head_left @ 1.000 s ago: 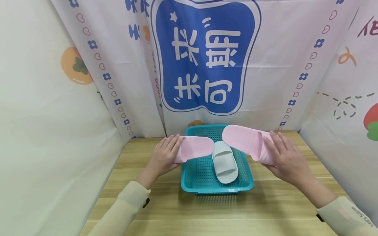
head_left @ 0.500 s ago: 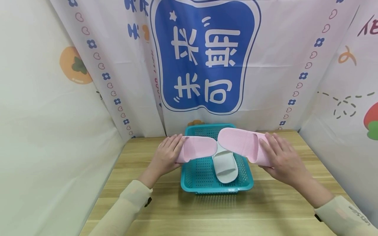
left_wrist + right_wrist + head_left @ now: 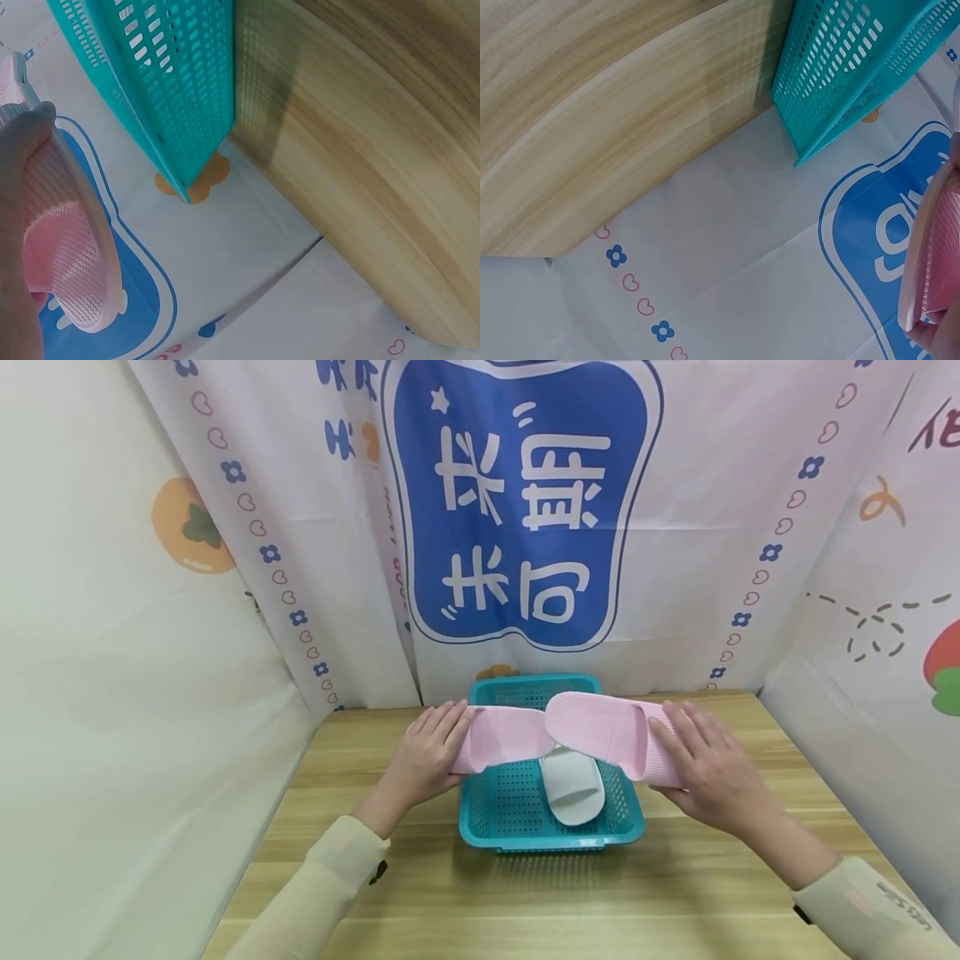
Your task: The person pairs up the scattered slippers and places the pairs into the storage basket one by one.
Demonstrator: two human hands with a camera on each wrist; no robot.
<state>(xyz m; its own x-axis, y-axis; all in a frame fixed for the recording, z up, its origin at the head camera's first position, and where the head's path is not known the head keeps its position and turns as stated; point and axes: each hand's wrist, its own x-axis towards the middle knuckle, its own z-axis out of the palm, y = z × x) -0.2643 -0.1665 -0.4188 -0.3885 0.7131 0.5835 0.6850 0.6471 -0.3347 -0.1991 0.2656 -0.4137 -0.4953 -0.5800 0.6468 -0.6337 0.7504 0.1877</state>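
My left hand grips one pink slipper around its strap end, with the other end pointing right over the basket. A second pink slipper is held in my right hand and points left. Their free ends meet or overlap above the teal basket. Inside it, on the right side, lies a white slipper, its far part hidden by the pink ones. In the left wrist view the pink slipper shows with a thumb on it; the right wrist view catches only an edge of the other slipper.
The basket stands on a wooden table, near its back edge. A white printed curtain with a blue sign hangs close behind. White cloth walls border the table on the left and right.
My right hand has moved left and slightly down with its pink slipper. My left hand has shifted a little to the right, so the gap between the two slippers has closed and covers more of the white one.
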